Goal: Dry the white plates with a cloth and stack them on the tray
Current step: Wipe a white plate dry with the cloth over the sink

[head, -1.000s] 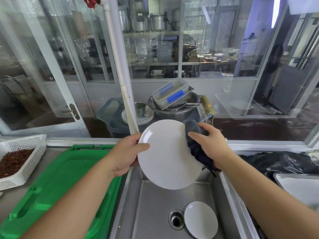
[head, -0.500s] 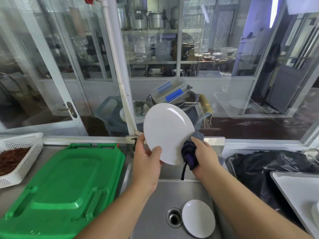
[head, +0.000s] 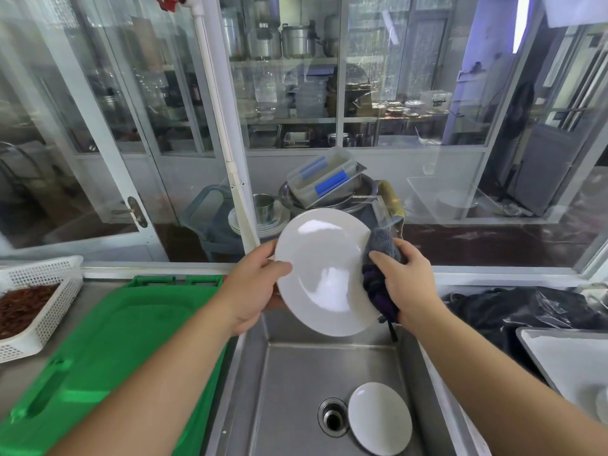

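I hold a white plate (head: 324,274) tilted above the steel sink (head: 296,383). My left hand (head: 251,284) grips its left rim, thumb on the front face. My right hand (head: 403,279) grips a dark grey-purple cloth (head: 378,271) and presses it against the plate's right edge. A second white plate (head: 380,417) lies in the sink bottom, right of the drain (head: 333,417). A pale tray (head: 566,366) sits at the right, with the edge of something white (head: 602,404) on it at the frame border.
A green plastic lid (head: 108,350) lies on the counter left of the sink. A white basket (head: 49,311) of dried red chillies stands at the far left. Black plastic (head: 519,307) is bunched behind the tray. A glass partition and a white pipe (head: 227,153) rise behind the sink.
The plate has come down a little and tilted, its face turned more toward me. My right hand has slid the cloth from the plate's lower right up to its right edge.
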A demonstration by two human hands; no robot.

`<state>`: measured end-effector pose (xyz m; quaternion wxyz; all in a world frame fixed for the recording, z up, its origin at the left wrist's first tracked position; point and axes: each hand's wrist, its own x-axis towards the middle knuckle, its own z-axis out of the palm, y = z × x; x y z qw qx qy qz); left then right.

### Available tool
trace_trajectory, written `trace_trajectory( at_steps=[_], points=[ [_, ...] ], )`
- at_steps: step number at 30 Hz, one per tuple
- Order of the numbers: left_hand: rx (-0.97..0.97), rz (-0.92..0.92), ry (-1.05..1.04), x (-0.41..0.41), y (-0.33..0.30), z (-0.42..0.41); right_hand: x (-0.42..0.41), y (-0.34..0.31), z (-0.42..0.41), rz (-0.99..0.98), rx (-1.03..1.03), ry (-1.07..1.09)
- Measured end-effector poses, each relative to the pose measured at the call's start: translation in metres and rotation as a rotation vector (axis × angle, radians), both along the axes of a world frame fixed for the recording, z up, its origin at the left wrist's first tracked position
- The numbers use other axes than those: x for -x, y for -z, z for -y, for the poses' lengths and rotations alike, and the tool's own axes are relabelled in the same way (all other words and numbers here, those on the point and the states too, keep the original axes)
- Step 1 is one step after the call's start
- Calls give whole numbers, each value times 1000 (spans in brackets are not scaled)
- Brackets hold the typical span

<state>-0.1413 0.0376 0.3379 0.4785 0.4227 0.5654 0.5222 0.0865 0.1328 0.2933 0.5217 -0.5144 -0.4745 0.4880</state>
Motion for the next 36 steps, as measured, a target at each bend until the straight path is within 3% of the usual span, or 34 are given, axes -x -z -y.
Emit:
trace_trajectory(
  at_steps=[2,9,12,15,19,24,30,36],
  points=[
    [-3,-19,41,2,0,1,-2,-4,0,143,-66,-3],
    [-65,14,-64,-18,18,1,6,-5,12,960,-325,52],
    [-100,15,-112,-22,21,-1,8,-2,28,1141,-361,-23],
    [-117,1,-149,-24,26,-4,18,0,51,1101,-359,-186],
    [-116,-34,-93,-32,37,2,33,-10,65,929,-557,-360],
    [-173,-118,-53,-44,48,11,39,-41,28,933,-703,-240],
    [-227,37,-162,-39,38,9,34,-51,-13,1005,-529,-40],
    [-254,82,-305,-29,34,-1,26,-27,0,984,-395,-124]
  ],
)
